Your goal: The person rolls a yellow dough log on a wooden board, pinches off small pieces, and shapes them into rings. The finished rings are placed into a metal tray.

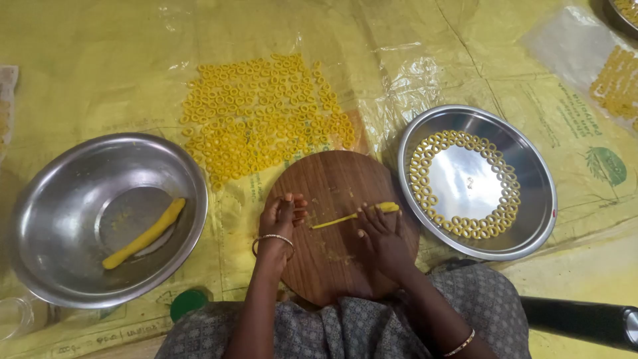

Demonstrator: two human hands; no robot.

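Observation:
On a round wooden board (pixel 332 266) lies a thin yellow dough strand (pixel 349 217), thicker at its right end. My right hand (pixel 380 238) lies flat with its fingers on the strand's right part. My left hand (pixel 282 214) rests on the board's left edge, fingers curled, beside the strand's thin left tip; whether it touches the tip is unclear. A steel plate (pixel 531 199) to the right carries dough rings (pixel 425 186) arranged along its rim. Many more yellow rings (pixel 266 113) lie spread on the plastic sheet beyond the board.
A large steel bowl (pixel 60 199) at the left holds a thick yellow dough roll (pixel 145 233). A green lid (pixel 188 303) sits near my lap. A black handle (pixel 578 320) lies at the lower right. More rings (pixel 615 83) rest on plastic at the far right.

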